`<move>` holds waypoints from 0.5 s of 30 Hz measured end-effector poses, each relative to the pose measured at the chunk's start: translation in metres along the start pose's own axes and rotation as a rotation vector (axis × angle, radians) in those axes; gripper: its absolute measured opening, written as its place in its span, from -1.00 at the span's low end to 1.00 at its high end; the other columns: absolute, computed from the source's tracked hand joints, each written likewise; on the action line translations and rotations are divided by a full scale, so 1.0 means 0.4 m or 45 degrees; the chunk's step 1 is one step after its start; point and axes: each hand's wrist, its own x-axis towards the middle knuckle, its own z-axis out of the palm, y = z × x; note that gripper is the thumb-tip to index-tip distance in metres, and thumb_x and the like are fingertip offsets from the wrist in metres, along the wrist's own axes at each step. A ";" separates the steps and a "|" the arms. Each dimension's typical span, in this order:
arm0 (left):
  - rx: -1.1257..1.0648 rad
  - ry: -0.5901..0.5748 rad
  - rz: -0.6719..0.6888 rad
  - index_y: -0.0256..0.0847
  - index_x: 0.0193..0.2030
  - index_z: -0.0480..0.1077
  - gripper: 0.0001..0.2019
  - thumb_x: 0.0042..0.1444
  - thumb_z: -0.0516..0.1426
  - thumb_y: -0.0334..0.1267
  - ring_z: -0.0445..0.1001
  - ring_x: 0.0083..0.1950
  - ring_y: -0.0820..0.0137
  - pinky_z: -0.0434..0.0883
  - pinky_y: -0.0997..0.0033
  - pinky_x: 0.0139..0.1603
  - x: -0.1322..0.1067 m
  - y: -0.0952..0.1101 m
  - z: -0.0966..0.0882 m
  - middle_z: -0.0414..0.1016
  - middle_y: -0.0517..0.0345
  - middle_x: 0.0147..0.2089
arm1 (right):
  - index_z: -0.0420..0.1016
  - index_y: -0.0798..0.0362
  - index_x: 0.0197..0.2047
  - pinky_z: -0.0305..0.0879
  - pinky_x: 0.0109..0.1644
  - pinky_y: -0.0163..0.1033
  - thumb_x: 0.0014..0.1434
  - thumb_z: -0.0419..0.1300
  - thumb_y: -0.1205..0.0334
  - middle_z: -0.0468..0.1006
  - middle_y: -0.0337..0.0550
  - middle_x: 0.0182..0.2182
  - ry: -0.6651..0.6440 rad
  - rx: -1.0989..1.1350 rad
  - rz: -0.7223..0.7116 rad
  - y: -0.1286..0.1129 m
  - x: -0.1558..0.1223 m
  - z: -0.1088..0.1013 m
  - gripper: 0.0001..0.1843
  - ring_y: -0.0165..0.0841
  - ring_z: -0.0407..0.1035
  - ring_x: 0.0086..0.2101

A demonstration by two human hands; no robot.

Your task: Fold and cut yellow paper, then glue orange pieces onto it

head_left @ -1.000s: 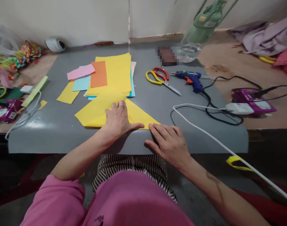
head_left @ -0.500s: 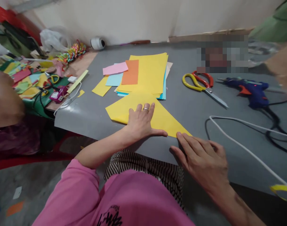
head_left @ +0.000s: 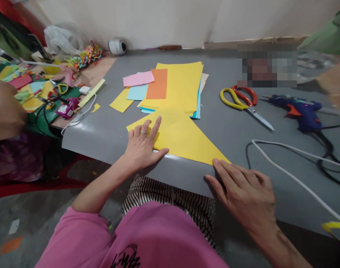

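Observation:
A folded yellow sheet of paper [head_left: 183,137] lies near the front edge of the grey table, its long folded side toward me. My left hand [head_left: 142,143], with a ring on one finger, rests on the sheet's left part, fingers spread. At the sheet's right corner, my right hand [head_left: 245,186] presses with its fingertips, the fingers stretched out and the thumb apart. Just behind the folded sheet is a stack of yellow paper [head_left: 183,80] with blue sheets beneath. On and beside it lie an orange piece [head_left: 157,83], a pink piece [head_left: 138,78] and a light blue piece [head_left: 137,92].
Scissors [head_left: 248,106] with yellow and red handles lie to the right, beside a blue glue gun [head_left: 297,108]. A white cable [head_left: 295,176] crosses the table's right side. At left, another person's hand [head_left: 8,111] is near paper scraps and a purple box [head_left: 67,108].
My left hand has slid left along the yellow sheet, uncovering its middle. The right hand stays at the right corner. The view has shifted slightly.

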 end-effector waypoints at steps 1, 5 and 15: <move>-0.003 0.031 -0.014 -0.05 0.54 -0.38 -0.04 0.15 0.02 0.19 0.09 0.27 -0.11 0.16 -0.11 0.21 -0.008 -0.009 0.000 0.00 -0.15 0.42 | 0.48 0.20 0.04 0.17 -0.12 -0.11 0.26 0.31 0.17 0.70 -0.07 -0.22 -0.004 0.001 0.004 -0.001 -0.001 0.000 -0.65 -0.26 0.47 -0.25; -0.014 0.178 -0.095 -0.05 0.54 -0.36 -0.12 0.19 0.03 -0.02 0.13 0.27 -0.12 0.18 -0.12 0.22 -0.037 -0.049 0.002 0.01 -0.17 0.41 | 0.42 0.16 0.18 0.17 -0.14 -0.09 0.28 0.27 0.18 0.69 -0.05 -0.20 -0.031 0.031 0.010 -0.001 -0.005 0.000 -0.56 -0.20 0.47 -0.23; -0.070 0.246 -0.329 -0.15 0.54 -0.29 -0.19 0.21 0.00 -0.14 0.20 0.26 -0.13 0.23 -0.19 0.21 -0.068 -0.105 0.017 0.04 -0.25 0.41 | 0.15 0.18 0.43 0.17 -0.16 -0.06 0.28 0.27 0.18 0.69 -0.01 -0.20 -0.016 0.055 -0.007 0.004 -0.005 0.004 -0.26 -0.15 0.47 -0.24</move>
